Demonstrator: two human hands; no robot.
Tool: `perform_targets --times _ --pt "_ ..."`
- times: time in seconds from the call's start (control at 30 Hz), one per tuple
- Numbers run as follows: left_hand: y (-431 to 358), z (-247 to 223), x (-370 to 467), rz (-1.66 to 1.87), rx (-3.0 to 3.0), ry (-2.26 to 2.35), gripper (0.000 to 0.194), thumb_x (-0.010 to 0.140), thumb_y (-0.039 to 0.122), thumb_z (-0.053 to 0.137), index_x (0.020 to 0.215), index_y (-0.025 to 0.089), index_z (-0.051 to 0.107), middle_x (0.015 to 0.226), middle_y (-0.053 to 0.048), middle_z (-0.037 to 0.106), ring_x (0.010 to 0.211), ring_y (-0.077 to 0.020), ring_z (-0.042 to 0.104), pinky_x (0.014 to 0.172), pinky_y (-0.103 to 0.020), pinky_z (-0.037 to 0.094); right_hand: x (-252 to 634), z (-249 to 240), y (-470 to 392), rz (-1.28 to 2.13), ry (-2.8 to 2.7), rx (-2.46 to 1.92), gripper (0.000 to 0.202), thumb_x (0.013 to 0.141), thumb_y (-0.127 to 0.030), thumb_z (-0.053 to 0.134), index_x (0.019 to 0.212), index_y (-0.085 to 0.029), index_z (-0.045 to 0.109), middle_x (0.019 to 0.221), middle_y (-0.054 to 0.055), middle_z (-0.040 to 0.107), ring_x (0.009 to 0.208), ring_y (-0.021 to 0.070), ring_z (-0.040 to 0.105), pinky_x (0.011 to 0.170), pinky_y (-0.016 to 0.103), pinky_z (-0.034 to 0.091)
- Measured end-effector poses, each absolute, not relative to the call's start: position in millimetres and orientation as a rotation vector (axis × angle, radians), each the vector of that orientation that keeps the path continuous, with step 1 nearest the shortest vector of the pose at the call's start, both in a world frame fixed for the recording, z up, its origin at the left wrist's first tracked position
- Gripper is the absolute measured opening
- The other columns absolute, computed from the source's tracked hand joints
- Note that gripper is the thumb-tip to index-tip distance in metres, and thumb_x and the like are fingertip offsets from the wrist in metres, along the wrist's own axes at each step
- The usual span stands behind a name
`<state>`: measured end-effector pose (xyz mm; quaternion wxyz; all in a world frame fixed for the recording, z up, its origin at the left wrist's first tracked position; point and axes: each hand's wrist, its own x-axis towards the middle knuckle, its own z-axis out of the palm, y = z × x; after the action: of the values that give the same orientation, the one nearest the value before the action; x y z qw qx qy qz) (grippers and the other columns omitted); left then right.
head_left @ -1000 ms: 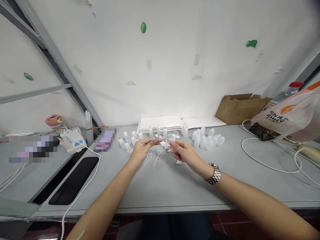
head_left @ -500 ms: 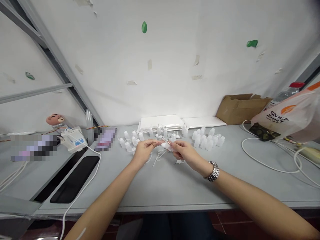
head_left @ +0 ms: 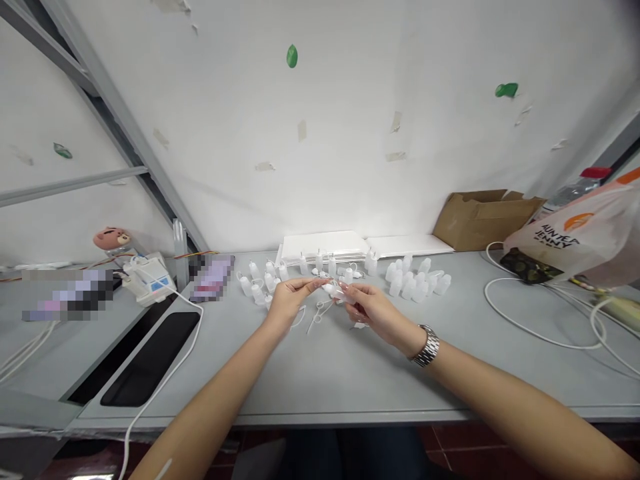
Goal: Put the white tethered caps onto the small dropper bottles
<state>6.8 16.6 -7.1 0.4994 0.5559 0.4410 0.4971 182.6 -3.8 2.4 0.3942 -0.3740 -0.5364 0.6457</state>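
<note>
Between the fingers of my right hand (head_left: 373, 308) lies a small translucent squeeze bottle (head_left: 343, 293), tilted with its tip toward the left. My left hand (head_left: 294, 300) pinches at that tip; whatever small part its fingertips hold is too tiny to make out. White strap-like loops (head_left: 318, 316) lie on the table just below the hands. To the left stand several capped bottles (head_left: 257, 293) with thin needle-like tips. More bottles (head_left: 408, 287), without visible tips, are grouped to the right.
White sheets or boards (head_left: 323, 245) are stacked against the wall. A cardboard box (head_left: 483, 223) and a plastic bag (head_left: 565, 237) stand at the right, near a looped white cable (head_left: 540, 341). A black pad (head_left: 150, 360) and a power strip (head_left: 150, 280) lie at the left.
The small bottle in my right hand now shows more plainly, tilted lengthwise between the hands. Both hands stay in nearly the same place; the whole view has shifted slightly.
</note>
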Motion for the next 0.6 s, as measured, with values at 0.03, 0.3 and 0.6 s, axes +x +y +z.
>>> perform_targets --times 0.03,0.3,0.6 --pt "17.0 -7.5 6.4 1.207 1.329 1.062 0.025 0.066 0.039 0.066 0.081 0.019 0.072 0.094 -0.006 0.071 0.102 -0.0244 0.058 0.094 -0.037 0.038 182.3 3.2 -4.2 1.631 -1.363 -0.95 0.037 0.077 -0.052 0.051 0.067 -0.016 0.049 0.043 -0.009 0.032 0.039 0.0052 0.023 0.044 0.025 0.014" --pt "17.9 -9.4 5.4 1.236 1.307 1.065 0.026 0.065 0.039 0.067 0.079 0.018 0.072 0.092 -0.007 0.071 0.099 -0.0248 0.06 0.093 -0.038 0.039 183.1 3.3 -4.2 1.624 -1.376 -0.949 0.039 0.076 -0.053 0.053 0.063 -0.018 0.044 0.042 -0.009 0.03 0.039 0.005 0.022 0.043 0.024 0.014" --pt "17.2 -7.2 4.9 1.239 1.325 1.066 0.024 0.065 0.038 0.067 0.078 0.019 0.072 0.09 -0.006 0.071 0.096 -0.0234 0.061 0.091 -0.036 0.04 182.9 5.4 -4.6 1.617 -1.378 -0.978 0.036 0.078 -0.051 0.052 0.067 -0.017 0.049 0.041 -0.009 0.031 0.038 0.005 0.022 0.044 0.024 0.015"
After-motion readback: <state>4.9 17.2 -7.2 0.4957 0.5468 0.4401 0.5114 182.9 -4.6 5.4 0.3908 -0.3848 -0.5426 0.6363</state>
